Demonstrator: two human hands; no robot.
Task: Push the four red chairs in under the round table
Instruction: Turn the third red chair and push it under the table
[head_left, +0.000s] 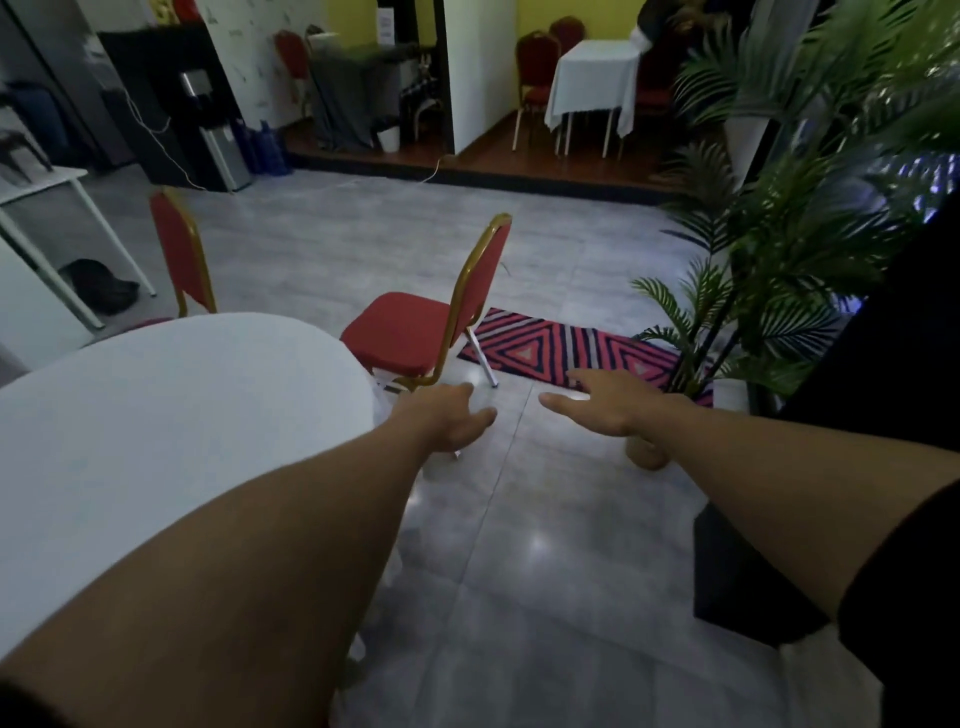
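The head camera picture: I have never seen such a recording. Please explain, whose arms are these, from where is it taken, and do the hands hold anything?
There is no machine here. A person wears one camera on the head, looking forward and down, so you see that person's own arms. The left hand and the right hand are open, reach forward and hold nothing. At the left is the round table under a white cloth; the part in view is bare. Beyond it, one red chair stands pulled out, with its seat toward the table, and a second red chair stands behind the table. A striped rug and a potted palm are on the right.
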